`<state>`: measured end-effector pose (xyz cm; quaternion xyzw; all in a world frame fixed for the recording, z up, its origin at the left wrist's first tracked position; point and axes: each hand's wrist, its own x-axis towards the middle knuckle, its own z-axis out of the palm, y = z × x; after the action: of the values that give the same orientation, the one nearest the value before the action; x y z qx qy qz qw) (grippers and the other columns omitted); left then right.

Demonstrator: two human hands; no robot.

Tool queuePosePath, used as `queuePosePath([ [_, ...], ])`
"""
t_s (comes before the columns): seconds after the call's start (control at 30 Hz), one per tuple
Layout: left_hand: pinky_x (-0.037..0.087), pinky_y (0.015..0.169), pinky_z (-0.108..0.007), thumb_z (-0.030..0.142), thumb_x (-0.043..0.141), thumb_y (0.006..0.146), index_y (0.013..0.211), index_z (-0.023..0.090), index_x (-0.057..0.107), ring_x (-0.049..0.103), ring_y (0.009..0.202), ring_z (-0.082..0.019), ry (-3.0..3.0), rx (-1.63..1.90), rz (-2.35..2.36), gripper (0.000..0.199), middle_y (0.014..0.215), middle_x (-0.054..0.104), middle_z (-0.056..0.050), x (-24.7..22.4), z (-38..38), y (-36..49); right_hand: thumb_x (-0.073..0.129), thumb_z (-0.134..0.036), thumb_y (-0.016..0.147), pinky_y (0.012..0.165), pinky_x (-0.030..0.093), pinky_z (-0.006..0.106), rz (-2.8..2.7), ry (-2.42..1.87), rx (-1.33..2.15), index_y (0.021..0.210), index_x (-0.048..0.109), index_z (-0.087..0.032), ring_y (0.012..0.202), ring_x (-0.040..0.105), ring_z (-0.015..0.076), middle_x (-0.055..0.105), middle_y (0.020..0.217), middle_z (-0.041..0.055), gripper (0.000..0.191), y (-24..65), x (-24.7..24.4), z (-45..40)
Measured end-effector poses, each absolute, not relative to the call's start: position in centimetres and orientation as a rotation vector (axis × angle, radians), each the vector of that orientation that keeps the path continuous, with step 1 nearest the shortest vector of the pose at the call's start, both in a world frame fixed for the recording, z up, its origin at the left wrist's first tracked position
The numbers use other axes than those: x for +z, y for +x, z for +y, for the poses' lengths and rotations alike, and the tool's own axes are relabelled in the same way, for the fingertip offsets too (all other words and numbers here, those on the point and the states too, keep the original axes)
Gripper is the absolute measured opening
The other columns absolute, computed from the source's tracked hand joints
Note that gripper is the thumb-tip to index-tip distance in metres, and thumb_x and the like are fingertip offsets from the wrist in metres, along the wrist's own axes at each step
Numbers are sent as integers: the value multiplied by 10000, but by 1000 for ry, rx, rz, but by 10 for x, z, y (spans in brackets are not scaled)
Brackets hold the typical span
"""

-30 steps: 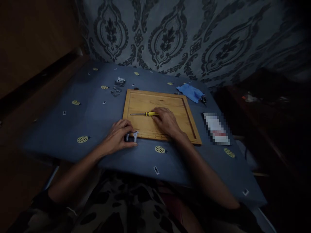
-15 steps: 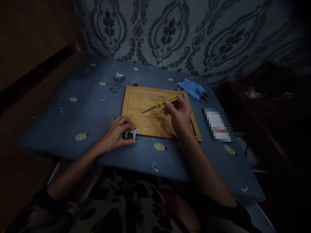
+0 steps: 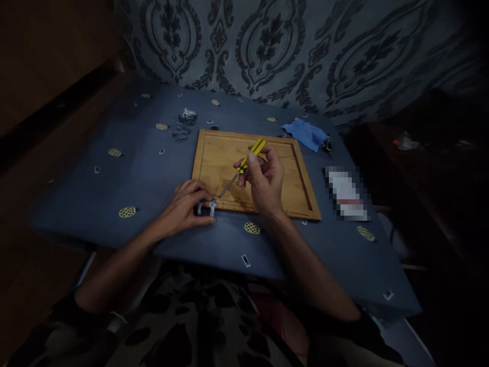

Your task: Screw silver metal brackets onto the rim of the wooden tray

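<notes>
A framed wooden panel (image 3: 301,176) lies flat on the blue-covered table. At its near left corner, my left hand (image 3: 187,206) is closed on a small metal bracket, perhaps a hinge (image 3: 213,206), with fingers above and thumb below. My right hand (image 3: 265,178) grips the yellow-and-black handle of a screwdriver (image 3: 252,154) over the panel. Its shaft slants down to the left, and the tip is close to the bracket; whether they touch I cannot tell. A row of small dark holes runs along the panel's near edge.
More metal pieces (image 3: 187,118) lie beyond the panel's left corner. A blue cloth (image 3: 307,135) with a dark object by it sits at the back right. Right of the panel is a blurred-out packet (image 3: 347,193). A patterned curtain or wall (image 3: 263,46) rises behind the table.
My right hand has moved left and turned the screwdriver steeper, bringing its tip down to the bracket. The left hand keeps its hold at the corner.
</notes>
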<state>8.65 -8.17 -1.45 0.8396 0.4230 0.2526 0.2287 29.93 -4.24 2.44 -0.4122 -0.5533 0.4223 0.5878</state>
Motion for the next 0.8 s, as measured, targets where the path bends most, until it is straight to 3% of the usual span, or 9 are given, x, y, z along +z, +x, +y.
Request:
queuePosePath([
  [0.53, 466, 1044, -500, 610, 774, 799, 1088, 240, 698, 568, 1194, -302, 2316, 720, 1157, 476, 1186, 645, -75, -13, -83, 87, 621, -671, 909, 471, 525, 267, -1364, -991, 1010, 1044, 454, -289, 551, 650, 110, 674, 861, -24, 438, 299, 15, -47],
  [0.8, 475, 1015, -478, 640, 772, 788, 1086, 241, 698, 570, 1205, -307, 2326, 710, 1164, 504, 1203, 643, -82, -12, -82, 87, 640, -667, 904, 446, 505, 267, -1365, -944, 1025, 1044, 455, -288, 527, 633, 110, 677, 864, -24, 444, 299, 13, -47],
])
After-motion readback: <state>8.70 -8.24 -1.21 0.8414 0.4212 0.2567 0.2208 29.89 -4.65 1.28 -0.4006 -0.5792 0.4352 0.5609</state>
